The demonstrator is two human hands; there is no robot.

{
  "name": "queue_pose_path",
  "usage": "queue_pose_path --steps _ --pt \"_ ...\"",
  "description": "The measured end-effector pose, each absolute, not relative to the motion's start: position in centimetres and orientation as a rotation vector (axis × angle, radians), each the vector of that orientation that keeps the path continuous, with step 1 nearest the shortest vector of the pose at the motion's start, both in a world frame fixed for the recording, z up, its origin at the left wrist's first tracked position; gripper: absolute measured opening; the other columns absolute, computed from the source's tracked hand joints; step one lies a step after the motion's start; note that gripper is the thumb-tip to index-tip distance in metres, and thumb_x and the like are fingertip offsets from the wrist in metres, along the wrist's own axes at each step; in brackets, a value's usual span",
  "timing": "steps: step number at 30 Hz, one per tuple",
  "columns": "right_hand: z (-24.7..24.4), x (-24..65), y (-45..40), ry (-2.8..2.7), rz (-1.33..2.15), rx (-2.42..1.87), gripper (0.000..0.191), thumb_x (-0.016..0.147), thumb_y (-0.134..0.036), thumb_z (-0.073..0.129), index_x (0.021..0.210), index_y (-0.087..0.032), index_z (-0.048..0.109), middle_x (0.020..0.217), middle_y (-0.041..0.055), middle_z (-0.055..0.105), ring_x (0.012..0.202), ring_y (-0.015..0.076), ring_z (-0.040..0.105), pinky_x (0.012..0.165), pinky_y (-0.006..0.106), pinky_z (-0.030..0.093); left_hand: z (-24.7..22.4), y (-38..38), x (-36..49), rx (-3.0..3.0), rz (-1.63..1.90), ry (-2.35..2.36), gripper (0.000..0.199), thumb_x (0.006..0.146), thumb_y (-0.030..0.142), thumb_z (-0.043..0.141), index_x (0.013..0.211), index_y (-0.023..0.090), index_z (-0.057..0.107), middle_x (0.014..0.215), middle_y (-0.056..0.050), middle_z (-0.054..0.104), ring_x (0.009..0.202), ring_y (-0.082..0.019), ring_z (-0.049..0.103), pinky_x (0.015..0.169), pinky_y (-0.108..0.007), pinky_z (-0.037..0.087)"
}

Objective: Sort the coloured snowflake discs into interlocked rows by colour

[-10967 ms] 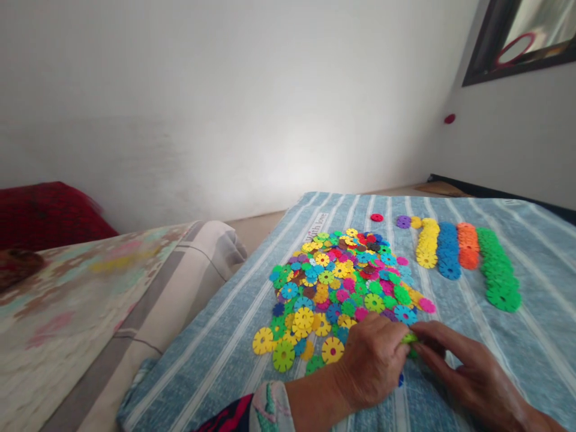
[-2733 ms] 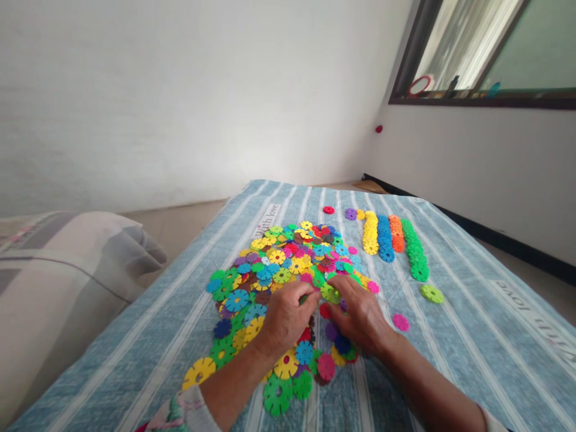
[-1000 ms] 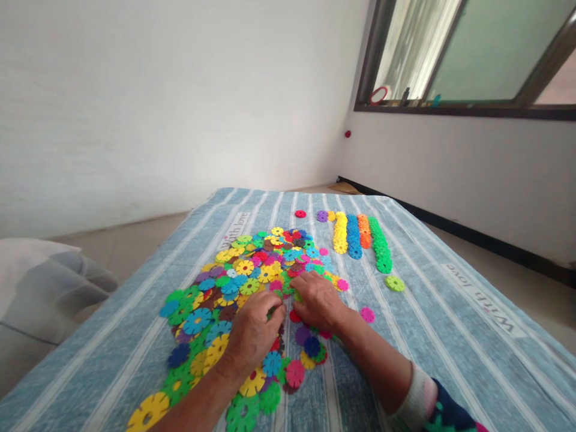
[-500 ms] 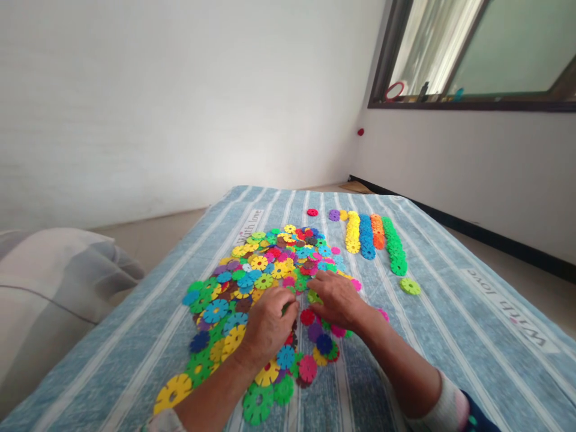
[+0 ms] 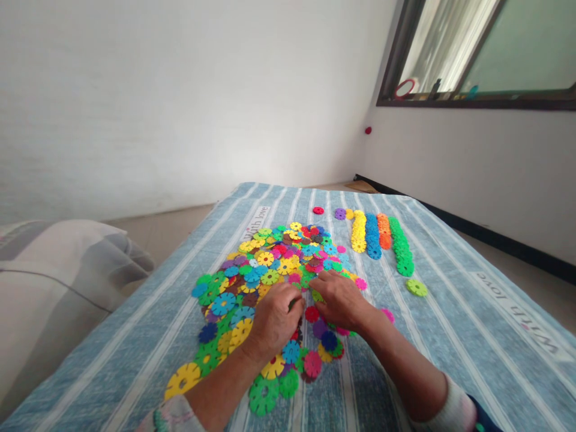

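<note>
L hand (image 5: 274,321) was curled narrow at the near side of the mixed pile of snowflake-shaped plastic discs (image 5: 265,270), w/ a scrap of green plastic (image 5: 293,305) showing at the fingers, so what was held couldn't be fully told; R hand (image 5: 339,298) was looser, fingers low, tips on a green disc (image 5: 317,295), no clear pinch. Pile lay mid-cover on the striped blue bedcover (image 5: 454,360), w/ yellow row (image 5: 359,234), blue row (image 5: 373,237), orange row (image 5: 384,232) and green row (image 5: 402,247) set beyond it, one colour each, so sorted discs were kept apart from mixed ones.
</note>
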State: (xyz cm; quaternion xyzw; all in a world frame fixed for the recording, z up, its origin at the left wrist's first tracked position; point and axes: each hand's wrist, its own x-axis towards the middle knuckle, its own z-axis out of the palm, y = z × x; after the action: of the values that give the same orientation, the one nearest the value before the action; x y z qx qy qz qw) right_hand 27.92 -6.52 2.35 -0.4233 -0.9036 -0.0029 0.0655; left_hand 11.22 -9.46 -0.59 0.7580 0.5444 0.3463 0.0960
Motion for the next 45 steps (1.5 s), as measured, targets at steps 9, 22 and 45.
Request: queue_pose_path --steps 9,22,45 --pt "1.6 28.1 -6.1 -2.645 0.021 -1.228 0.02 0.072 -0.016 0.053 0.09 -0.018 0.06 0.09 0.0061 0.062 0.087 0.0199 0.054 0.075 0.028 0.038 -0.7 -9.4 11.2 2.262 1.033 1.607 0.017 0.08 0.014 0.051 0.065 0.018 0.057 0.071 -0.003 0.059 0.077 -0.018 0.058 0.074 -0.031 0.046" --pt "1.5 28.6 -5.5 -2.534 0.229 -1.296 0.021 0.071 -0.021 0.059 0.092 -0.019 0.062 0.095 0.0054 0.063 0.089 0.0186 0.056 0.076 0.027 0.041 -0.4 -9.5 11.3 2.27 1.037 1.607 0.017 0.08 0.015 0.051 0.065 0.02 0.058 0.072 -0.002 0.062 0.078 -0.017 0.06 0.075 -0.03 0.048" --pt "1.4 28.1 -6.1 -2.564 0.195 -1.128 0.011 0.078 -0.021 0.059 0.088 -0.018 0.063 0.085 0.0029 0.061 0.083 0.0162 0.054 0.068 0.024 0.037 -0.3 -9.5 11.5 2.332 0.936 1.583 0.015 0.079 0.012 0.052 0.069 0.02 0.06 0.074 -0.003 0.062 0.08 -0.019 0.059 0.074 -0.031 0.047"
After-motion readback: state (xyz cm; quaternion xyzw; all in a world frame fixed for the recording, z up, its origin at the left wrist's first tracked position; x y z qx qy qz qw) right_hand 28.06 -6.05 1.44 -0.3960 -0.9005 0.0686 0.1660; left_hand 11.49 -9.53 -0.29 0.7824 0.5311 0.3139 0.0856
